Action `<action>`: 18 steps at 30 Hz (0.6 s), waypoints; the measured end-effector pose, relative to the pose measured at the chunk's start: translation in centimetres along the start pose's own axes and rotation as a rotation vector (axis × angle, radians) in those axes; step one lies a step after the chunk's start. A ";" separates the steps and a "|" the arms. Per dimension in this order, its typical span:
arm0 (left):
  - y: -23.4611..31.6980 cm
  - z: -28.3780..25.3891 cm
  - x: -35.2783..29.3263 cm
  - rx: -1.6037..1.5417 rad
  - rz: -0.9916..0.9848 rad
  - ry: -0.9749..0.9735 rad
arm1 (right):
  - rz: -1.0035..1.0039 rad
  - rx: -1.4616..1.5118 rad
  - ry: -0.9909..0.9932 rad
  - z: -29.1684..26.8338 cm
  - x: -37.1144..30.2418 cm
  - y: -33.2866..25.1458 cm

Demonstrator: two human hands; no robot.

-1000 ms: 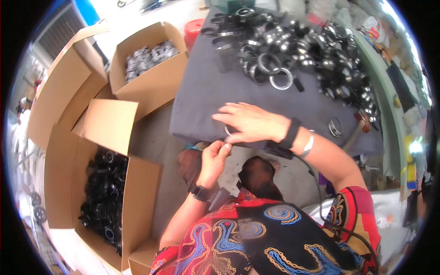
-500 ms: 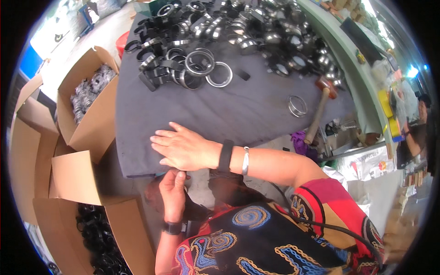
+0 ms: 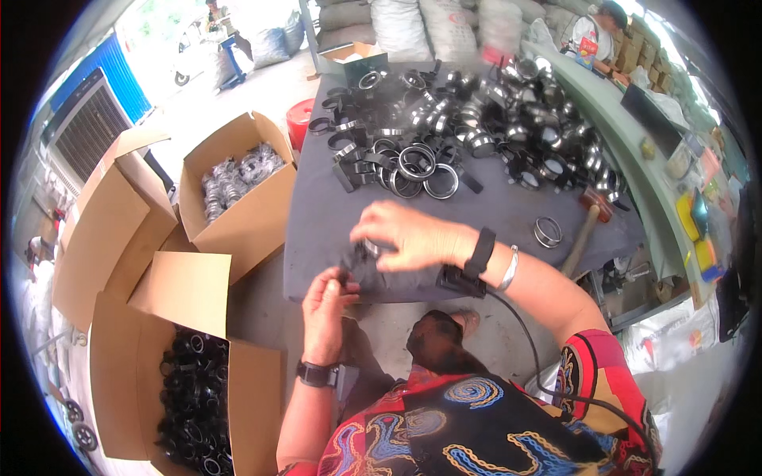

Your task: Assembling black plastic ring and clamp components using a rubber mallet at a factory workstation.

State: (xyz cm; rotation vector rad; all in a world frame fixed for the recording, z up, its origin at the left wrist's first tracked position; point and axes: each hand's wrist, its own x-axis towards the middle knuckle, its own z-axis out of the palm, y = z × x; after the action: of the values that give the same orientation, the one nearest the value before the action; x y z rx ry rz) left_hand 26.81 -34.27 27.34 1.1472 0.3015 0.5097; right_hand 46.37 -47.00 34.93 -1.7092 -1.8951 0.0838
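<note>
At the near edge of the grey-covered table (image 3: 492, 208), my left hand (image 3: 321, 321) pinches a small dark piece (image 3: 346, 274), too blurred to name. Just above it, my right hand (image 3: 417, 238) curls its fingers over a silver metal ring (image 3: 373, 247), partly hidden by the fingers. A pile of metal rings and black bands (image 3: 444, 119) covers the far part of the table. One loose metal ring (image 3: 548, 231) lies to the right, beside a mallet (image 3: 597, 205) with a reddish head and wooden handle.
On the left, one cardboard box (image 3: 258, 230) holds shiny wrapped parts; a nearer box (image 3: 258, 381) holds black rings. A red bucket (image 3: 299, 119) stands behind. A cable (image 3: 525, 333) hangs from my right wrist area. Another person (image 3: 599, 36) sits at the far right.
The view has shifted, showing more of the far room. My right hand has gone from lying flat and spread to curling over a metal ring; a dark piece now shows in my left.
</note>
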 end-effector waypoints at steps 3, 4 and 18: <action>1.0 -1.8 0.4 0.240 0.089 0.148 | 0.117 -0.162 0.302 -3.0 2.0 3.9; 0.8 -2.9 0.3 0.237 0.096 0.149 | 0.213 -0.212 0.359 -4.0 2.5 5.2; 0.1 -28.1 -9.6 0.581 0.035 1.013 | 0.537 -0.128 0.206 -10.0 -1.6 19.7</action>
State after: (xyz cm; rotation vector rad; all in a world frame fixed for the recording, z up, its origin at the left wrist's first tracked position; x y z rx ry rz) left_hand 5.21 -17.22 16.23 1.3705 1.3744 1.0598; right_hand 68.52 -48.22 34.44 -2.1820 -1.2809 -0.0087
